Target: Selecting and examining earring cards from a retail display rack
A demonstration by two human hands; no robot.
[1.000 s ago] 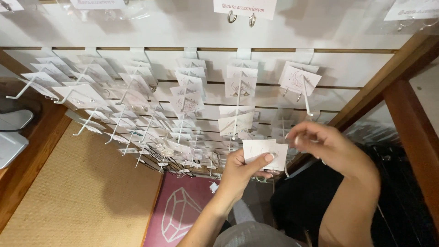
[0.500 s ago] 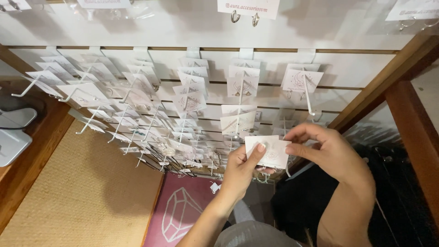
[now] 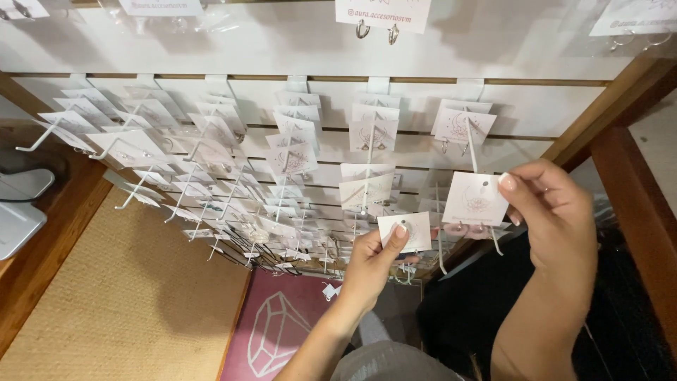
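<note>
My right hand [image 3: 553, 212] pinches a white earring card [image 3: 474, 199] by its right edge, up against a white peg hook [image 3: 471, 144] of the slat-wall display. My left hand [image 3: 374, 264] holds a second white earring card [image 3: 406, 231] between thumb and fingers, lower and to the left of the first. Both cards carry small earrings. Rows of similar cards [image 3: 293, 159] hang on white hooks across the white slat-wall panel [image 3: 536, 109] in front of me.
A wooden frame post [image 3: 631, 190] runs down the right side. Below the hooks lie a woven straw mat [image 3: 127, 296] and a maroon sign with a gem outline [image 3: 278, 331]. A grey object [image 3: 17, 212] sits on the wooden ledge at left.
The hands were together on one spot with the cards. Now they have separated: the right hand has lifted one card up to a hook, the left keeps the other card lower.
</note>
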